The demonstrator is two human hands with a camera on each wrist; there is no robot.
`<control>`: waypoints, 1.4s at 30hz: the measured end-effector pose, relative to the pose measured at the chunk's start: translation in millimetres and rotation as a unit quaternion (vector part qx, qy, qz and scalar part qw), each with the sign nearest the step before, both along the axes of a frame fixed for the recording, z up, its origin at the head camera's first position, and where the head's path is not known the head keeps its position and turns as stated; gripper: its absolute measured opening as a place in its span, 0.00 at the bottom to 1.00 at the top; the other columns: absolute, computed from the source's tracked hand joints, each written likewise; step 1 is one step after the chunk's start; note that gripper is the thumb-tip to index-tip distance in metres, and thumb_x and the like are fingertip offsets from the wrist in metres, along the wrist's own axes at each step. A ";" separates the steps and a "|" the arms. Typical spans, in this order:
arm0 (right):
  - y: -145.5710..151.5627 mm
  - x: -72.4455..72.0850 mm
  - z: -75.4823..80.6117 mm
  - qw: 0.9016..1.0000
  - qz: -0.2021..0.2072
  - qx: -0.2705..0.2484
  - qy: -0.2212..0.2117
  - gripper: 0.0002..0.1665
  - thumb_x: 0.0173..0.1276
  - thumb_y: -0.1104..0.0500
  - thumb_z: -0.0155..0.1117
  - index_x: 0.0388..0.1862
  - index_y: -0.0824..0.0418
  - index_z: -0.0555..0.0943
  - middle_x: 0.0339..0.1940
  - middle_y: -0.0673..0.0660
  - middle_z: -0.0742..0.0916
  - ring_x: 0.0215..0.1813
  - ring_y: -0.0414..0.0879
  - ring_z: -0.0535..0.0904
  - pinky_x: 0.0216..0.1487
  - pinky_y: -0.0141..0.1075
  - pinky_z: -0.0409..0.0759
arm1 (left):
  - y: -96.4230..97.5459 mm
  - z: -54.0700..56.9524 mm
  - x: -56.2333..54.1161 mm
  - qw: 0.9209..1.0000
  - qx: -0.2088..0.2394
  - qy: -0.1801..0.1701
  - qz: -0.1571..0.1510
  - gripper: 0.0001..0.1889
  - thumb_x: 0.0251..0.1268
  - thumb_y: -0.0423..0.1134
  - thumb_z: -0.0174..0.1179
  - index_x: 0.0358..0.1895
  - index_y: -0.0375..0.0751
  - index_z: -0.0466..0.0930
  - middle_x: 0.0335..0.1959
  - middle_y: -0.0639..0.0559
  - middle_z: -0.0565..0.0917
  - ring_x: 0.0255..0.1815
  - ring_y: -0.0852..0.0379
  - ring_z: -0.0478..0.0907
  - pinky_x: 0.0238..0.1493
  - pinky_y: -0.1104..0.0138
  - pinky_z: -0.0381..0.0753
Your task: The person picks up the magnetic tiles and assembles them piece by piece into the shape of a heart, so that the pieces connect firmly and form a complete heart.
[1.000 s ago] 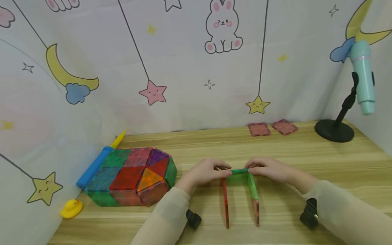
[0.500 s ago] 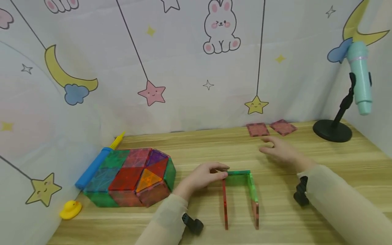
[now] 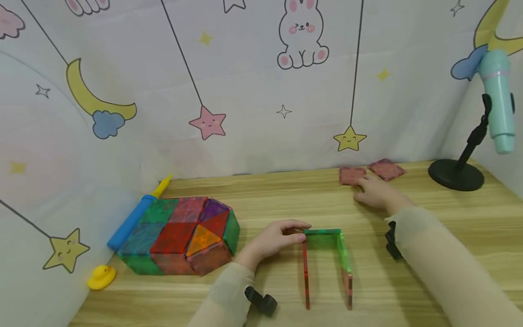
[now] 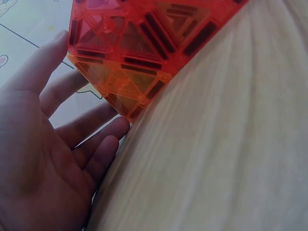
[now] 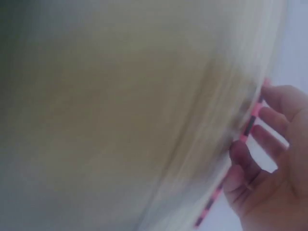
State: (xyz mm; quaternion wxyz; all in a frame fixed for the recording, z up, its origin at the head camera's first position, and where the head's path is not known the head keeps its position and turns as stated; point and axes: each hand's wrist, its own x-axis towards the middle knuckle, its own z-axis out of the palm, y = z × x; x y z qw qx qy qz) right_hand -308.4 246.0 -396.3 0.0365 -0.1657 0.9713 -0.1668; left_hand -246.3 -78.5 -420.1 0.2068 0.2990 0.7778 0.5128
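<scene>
A three-sided structure of upright magnetic tiles stands before me. It has a green back tile (image 3: 323, 232), a light-green and red right wall (image 3: 344, 265) and a thin red left wall (image 3: 306, 274). In the left wrist view, red tiles (image 4: 130, 41) meet an orange triangular tile (image 4: 115, 84) beside my palm. My left hand (image 3: 277, 238) touches the back left corner, fingers loosely extended. Farther back, my right hand (image 3: 377, 193) has its thumb and fingertips at the near right corner of a pink square magnetic tile (image 3: 349, 175), partly covering it.
A second pink tile (image 3: 387, 169) lies beside the first. On the left are a low block of coloured tiles (image 3: 175, 231), a blue tube with a yellow tip (image 3: 132, 222) and a yellow rubber duck (image 3: 101, 277). A mint microphone (image 3: 496, 100) stands at back right.
My right hand has left the back right corner of the structure and moved back to the pink tile, which has turned and shifted slightly nearer. My left hand stays at its corner.
</scene>
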 end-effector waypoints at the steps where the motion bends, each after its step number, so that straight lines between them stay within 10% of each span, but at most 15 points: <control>1: -0.3 3.5 0.5 1.000 0.013 0.000 0.010 0.21 0.66 0.57 0.57 0.52 0.70 0.77 0.52 0.73 0.75 0.54 0.66 0.72 0.54 0.57 0.69 | 0.1 0.2 0.2 1.000 0.003 -0.001 0.000 0.18 0.67 0.41 0.57 0.59 0.49 0.76 0.58 0.55 0.76 0.55 0.60 0.74 0.52 0.69 0.73; 5: -1.9 25.5 2.6 0.998 0.047 0.000 0.052 0.14 0.63 0.54 0.62 0.42 0.63 0.81 0.40 0.63 0.81 0.42 0.58 0.77 0.46 0.51 0.73 | -1.0 11.3 5.8 1.000 0.012 0.002 -0.007 0.19 0.67 0.38 0.57 0.60 0.43 0.75 0.58 0.48 0.76 0.56 0.57 0.74 0.52 0.68 0.73; 10: 3.5 45.7 -1.0 0.998 0.032 0.031 0.043 0.31 0.58 0.47 0.66 0.57 0.62 0.76 0.51 0.73 0.76 0.54 0.72 0.69 0.52 0.62 0.66 | -3.3 4.4 0.4 1.000 0.023 -0.006 -0.008 0.21 0.66 0.36 0.57 0.62 0.41 0.73 0.60 0.45 0.75 0.58 0.54 0.73 0.53 0.67 0.73; 17: -2.8 62.9 21.8 0.996 0.051 -0.046 0.053 0.28 0.53 0.52 0.69 0.53 0.60 0.77 0.47 0.63 0.80 0.39 0.50 0.74 0.37 0.43 0.73 | -4.2 -0.4 -1.6 0.999 0.047 -0.017 -0.019 0.21 0.66 0.37 0.58 0.62 0.42 0.73 0.59 0.46 0.75 0.56 0.56 0.74 0.52 0.67 0.74; 23: -49.2 102.6 54.2 0.969 0.202 -0.069 0.124 0.29 0.49 0.53 0.71 0.53 0.51 0.77 0.49 0.50 0.77 0.47 0.45 0.72 0.42 0.43 0.74 | -5.7 1.2 -1.2 0.998 0.055 -0.009 -0.026 0.23 0.65 0.40 0.59 0.64 0.45 0.72 0.59 0.48 0.76 0.55 0.56 0.73 0.54 0.65 0.73; 30: -75.1 132.6 38.6 0.951 0.275 -0.036 0.140 0.29 0.47 0.48 0.72 0.51 0.44 0.76 0.52 0.47 0.74 0.53 0.45 0.69 0.50 0.47 0.69 | -6.2 1.1 0.0 0.994 0.085 -0.020 -0.068 0.28 0.64 0.46 0.59 0.66 0.40 0.69 0.61 0.44 0.73 0.57 0.53 0.73 0.54 0.63 0.73; 34: -59.3 119.6 35.9 0.960 0.238 -0.069 0.129 0.28 0.57 0.45 0.69 0.56 0.49 0.76 0.56 0.53 0.75 0.57 0.51 0.69 0.53 0.53 0.67 | -3.9 3.5 2.1 0.995 0.066 -0.025 -0.068 0.25 0.63 0.40 0.61 0.64 0.41 0.71 0.61 0.47 0.73 0.56 0.55 0.74 0.53 0.65 0.74; 42: 25.4 35.8 16.1 0.998 -0.003 -0.039 0.049 0.36 0.67 0.52 0.58 0.64 0.77 0.63 0.61 0.79 0.67 0.63 0.73 0.58 0.60 0.64 0.56 | -3.6 1.4 0.9 0.998 0.042 -0.009 -0.051 0.23 0.63 0.34 0.60 0.62 0.41 0.73 0.58 0.48 0.75 0.53 0.57 0.75 0.52 0.66 0.74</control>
